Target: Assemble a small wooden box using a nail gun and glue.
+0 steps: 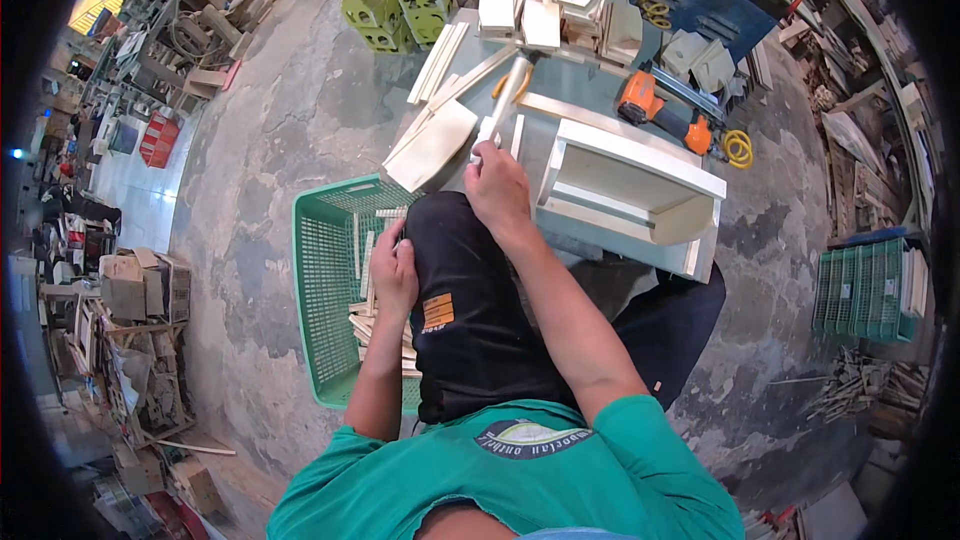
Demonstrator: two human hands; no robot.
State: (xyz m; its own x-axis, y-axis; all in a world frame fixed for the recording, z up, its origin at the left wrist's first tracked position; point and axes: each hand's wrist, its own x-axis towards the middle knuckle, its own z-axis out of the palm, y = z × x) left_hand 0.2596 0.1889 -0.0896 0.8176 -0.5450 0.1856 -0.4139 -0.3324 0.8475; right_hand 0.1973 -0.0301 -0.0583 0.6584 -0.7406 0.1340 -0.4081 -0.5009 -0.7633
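My right hand (497, 185) is closed around the near end of a pale, rod-like tool (508, 95) slanting away over the low bench (575, 90); its exact kind is unclear. My left hand (394, 275) hangs beside my knee over a green plastic basket (308, 285), fingers loosely stretched, with nothing visible in them. Thin wooden strips (368, 260) lie in that basket, partly behind my left forearm. Left of the tool, a pale wooden panel with a curved end (435, 145) overhangs the bench edge. To the right of my right hand sits a partly assembled wooden box (640, 162).
An orange nail gun (640, 98) lies behind the box, near a yellow coiled hose (737, 148). Stacked wooden pieces (541, 18) stand at the bench's far end. Beyond are green plastic crates (420, 0) and a blue metal cabinet (690, 0). Wood scraps (870, 385) lie at right.
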